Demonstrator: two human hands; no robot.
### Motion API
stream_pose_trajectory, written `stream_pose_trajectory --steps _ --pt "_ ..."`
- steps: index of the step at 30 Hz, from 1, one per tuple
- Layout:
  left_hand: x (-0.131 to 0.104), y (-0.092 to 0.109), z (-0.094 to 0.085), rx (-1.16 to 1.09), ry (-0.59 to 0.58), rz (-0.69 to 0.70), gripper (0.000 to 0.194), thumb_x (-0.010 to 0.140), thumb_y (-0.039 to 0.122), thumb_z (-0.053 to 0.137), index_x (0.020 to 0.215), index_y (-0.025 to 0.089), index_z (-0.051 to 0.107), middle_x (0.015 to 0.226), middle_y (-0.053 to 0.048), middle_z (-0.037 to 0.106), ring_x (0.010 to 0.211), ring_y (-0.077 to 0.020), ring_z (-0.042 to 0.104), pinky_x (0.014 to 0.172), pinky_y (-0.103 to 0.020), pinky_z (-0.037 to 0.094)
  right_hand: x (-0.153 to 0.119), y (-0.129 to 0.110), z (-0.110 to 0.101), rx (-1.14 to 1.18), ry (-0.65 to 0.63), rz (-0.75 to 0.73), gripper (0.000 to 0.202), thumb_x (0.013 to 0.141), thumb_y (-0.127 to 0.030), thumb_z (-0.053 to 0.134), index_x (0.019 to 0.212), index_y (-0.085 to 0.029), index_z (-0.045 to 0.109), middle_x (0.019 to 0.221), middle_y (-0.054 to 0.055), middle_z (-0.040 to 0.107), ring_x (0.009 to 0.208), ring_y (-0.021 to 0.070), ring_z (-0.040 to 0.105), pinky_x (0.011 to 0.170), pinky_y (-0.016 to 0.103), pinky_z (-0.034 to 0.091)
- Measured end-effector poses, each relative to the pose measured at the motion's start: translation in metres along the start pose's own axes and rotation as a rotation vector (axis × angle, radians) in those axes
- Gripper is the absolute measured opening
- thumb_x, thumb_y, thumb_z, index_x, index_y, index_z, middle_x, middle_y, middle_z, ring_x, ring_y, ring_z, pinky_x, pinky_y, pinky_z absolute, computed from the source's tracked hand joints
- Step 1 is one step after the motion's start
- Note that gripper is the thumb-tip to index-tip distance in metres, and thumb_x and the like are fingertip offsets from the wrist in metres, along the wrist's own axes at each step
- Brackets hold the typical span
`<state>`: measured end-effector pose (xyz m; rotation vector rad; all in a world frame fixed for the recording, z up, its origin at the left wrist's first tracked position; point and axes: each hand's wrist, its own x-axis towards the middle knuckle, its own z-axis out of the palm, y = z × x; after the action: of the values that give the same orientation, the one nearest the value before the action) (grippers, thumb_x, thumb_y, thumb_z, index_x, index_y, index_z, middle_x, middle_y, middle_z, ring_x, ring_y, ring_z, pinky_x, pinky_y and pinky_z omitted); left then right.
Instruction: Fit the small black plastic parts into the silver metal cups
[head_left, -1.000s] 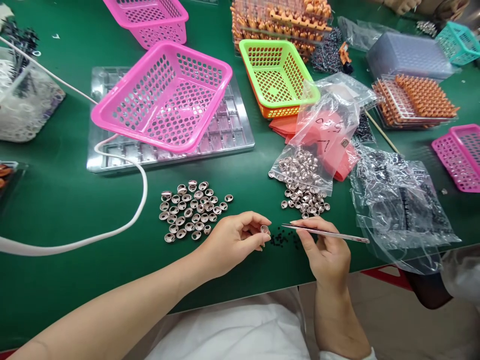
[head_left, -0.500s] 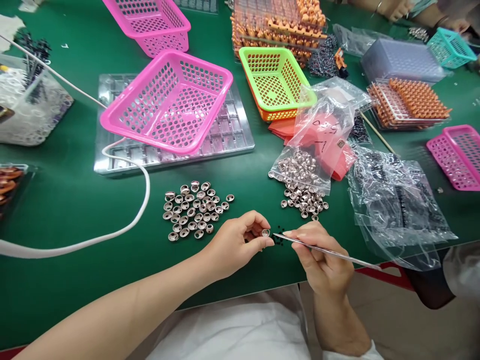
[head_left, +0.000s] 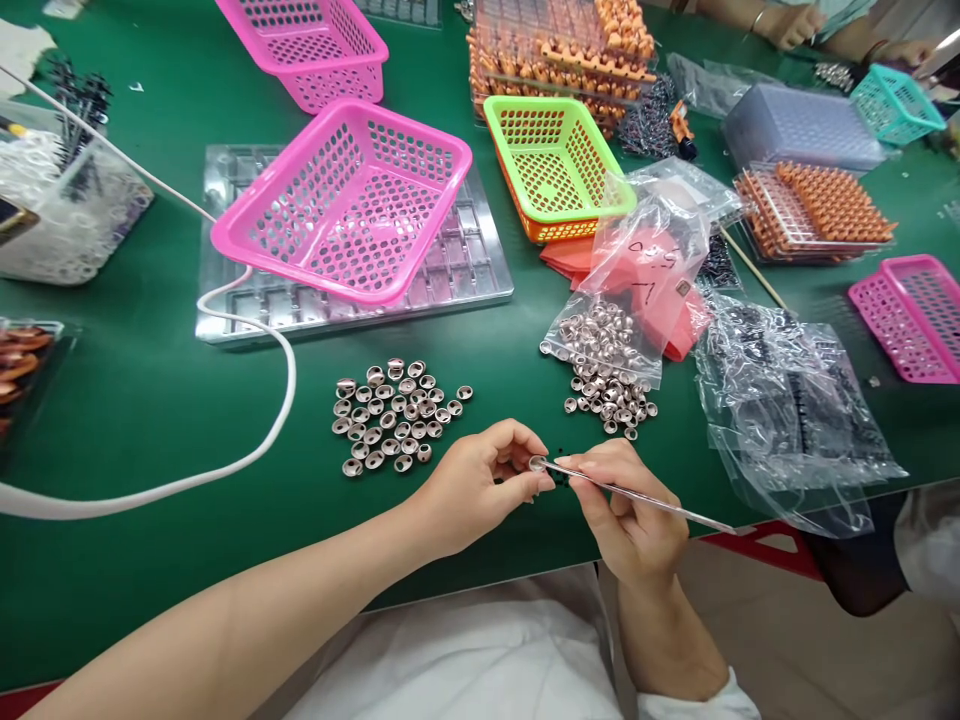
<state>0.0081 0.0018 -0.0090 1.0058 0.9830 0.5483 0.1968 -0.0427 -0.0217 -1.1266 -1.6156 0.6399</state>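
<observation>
My left hand [head_left: 480, 485] pinches one small metal cap [head_left: 537, 463] between thumb and fingertips, just above the green table [head_left: 135, 420]. In my right hand [head_left: 626, 505] I grip thin metal tweezers [head_left: 637, 493], and their tip touches the cap. Tiny black parts [head_left: 561, 478] lie on the table under the two hands. A pile of several metal caps [head_left: 394, 415] sits left of my left hand. More caps spill from an open clear bag [head_left: 607, 345] beyond my right hand.
A pink basket [head_left: 349, 200] leans on a clear plastic tray [head_left: 450, 275]. A green basket [head_left: 555, 160], orange parts racks [head_left: 821, 205], crumpled clear bags [head_left: 787, 410] and a white cable [head_left: 247, 440] lie around. Another person's hands [head_left: 795, 20] show at the far right edge.
My right hand has brought the tweezers leftward until their tip meets the cap held in my left hand. The left hand stayed nearly in place.
</observation>
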Motion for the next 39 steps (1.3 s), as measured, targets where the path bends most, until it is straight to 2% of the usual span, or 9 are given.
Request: stream_pose_trajectory --steps 5,11,16,19,23,25,28,33,39 --pt "-0.001 0.001 -0.001 -0.114 -0.023 -0.017 0.027 0.078 0.03 0.08 0.095 0.017 0.063 0.083 -0.002 0.069 0.074 -0.0151 0.066 0.071 -0.029 0.058 -0.001 0.003 0.002 0.005 -0.008 0.029 0.033 0.088 -0.008 0.066 0.113 -0.031 0.066 0.1 0.003 0.078 0.087 0.0222 0.073 0.075 0.042 0.059" --pt "0.004 0.0 -0.006 -0.358 -0.072 -0.093 0.043 0.082 0.051 0.076 0.096 0.011 0.069 0.077 -0.005 0.072 0.071 -0.0164 0.071 0.068 -0.028 0.058 -0.002 0.005 0.002 0.041 0.025 0.07 0.03 0.089 -0.011 0.066 0.111 -0.031 0.066 0.098 0.003 0.078 0.087 0.0224 0.073 0.075 0.042 0.059" --pt "0.01 -0.003 -0.012 -0.408 -0.107 -0.179 0.039 0.075 0.042 0.087 0.092 0.012 0.07 0.074 -0.006 0.076 0.07 -0.0159 0.072 0.068 -0.025 0.056 0.0 0.004 0.003 0.097 0.013 0.104 0.029 0.09 -0.011 0.066 0.111 -0.031 0.067 0.098 0.002 0.078 0.088 0.0218 0.073 0.075 0.04 0.059" --pt "0.01 -0.002 -0.015 -0.432 -0.072 -0.181 0.038 0.072 0.036 0.089 0.097 0.013 0.072 0.082 -0.005 0.076 0.075 -0.0152 0.071 0.072 -0.026 0.056 0.003 0.002 -0.002 0.159 0.009 0.148 0.028 0.089 -0.01 0.067 0.109 -0.03 0.068 0.099 0.002 0.077 0.09 0.0217 0.073 0.076 0.039 0.059" --pt "0.01 -0.003 -0.018 -0.388 -0.026 -0.138 0.04 0.079 0.037 0.084 0.112 0.017 0.074 0.1 -0.006 0.074 0.08 -0.0129 0.067 0.076 -0.026 0.053 0.006 0.004 -0.018 0.159 0.07 0.205 0.023 0.089 -0.011 0.069 0.103 -0.029 0.069 0.098 0.001 0.076 0.093 0.022 0.072 0.08 0.039 0.059" --pt "0.01 -0.004 -0.02 -0.331 -0.037 -0.109 0.036 0.084 0.04 0.079 0.114 0.019 0.075 0.096 -0.005 0.072 0.081 -0.0131 0.065 0.076 -0.026 0.051 0.007 0.007 -0.027 0.094 0.068 0.21 0.023 0.088 -0.01 0.069 0.103 -0.027 0.07 0.097 0.001 0.075 0.093 0.022 0.072 0.083 0.04 0.059" --pt "0.011 -0.005 -0.022 -0.242 -0.056 -0.073 0.031 0.09 0.041 0.072 0.112 0.02 0.075 0.092 -0.004 0.069 0.082 -0.0142 0.065 0.078 -0.028 0.05 0.005 0.013 -0.035 -0.03 -0.012 0.198 0.025 0.088 -0.009 0.069 0.105 -0.026 0.071 0.098 0.002 0.076 0.093 0.0218 0.071 0.084 0.039 0.057" --pt "0.013 -0.004 -0.022 -0.092 -0.033 -0.026 0.029 0.094 0.042 0.067 0.114 0.021 0.071 0.098 -0.003 0.07 0.081 -0.0147 0.066 0.08 -0.031 0.052 0.002 0.02 -0.032 -0.137 -0.076 0.157 0.024 0.088 -0.008 0.068 0.105 -0.026 0.068 0.096 0.003 0.074 0.09 0.0212 0.068 0.081 0.039 0.056" --pt "0.013 -0.001 -0.021 -0.111 -0.004 -0.037 0.027 0.089 0.039 0.073 0.108 0.02 0.071 0.097 -0.002 0.071 0.077 -0.0127 0.066 0.078 -0.028 0.055 0.005 0.023 -0.027 -0.215 -0.133 0.107 0.021 0.088 -0.007 0.067 0.1 -0.025 0.067 0.09 0.002 0.074 0.084 0.0201 0.067 0.079 0.039 0.055"
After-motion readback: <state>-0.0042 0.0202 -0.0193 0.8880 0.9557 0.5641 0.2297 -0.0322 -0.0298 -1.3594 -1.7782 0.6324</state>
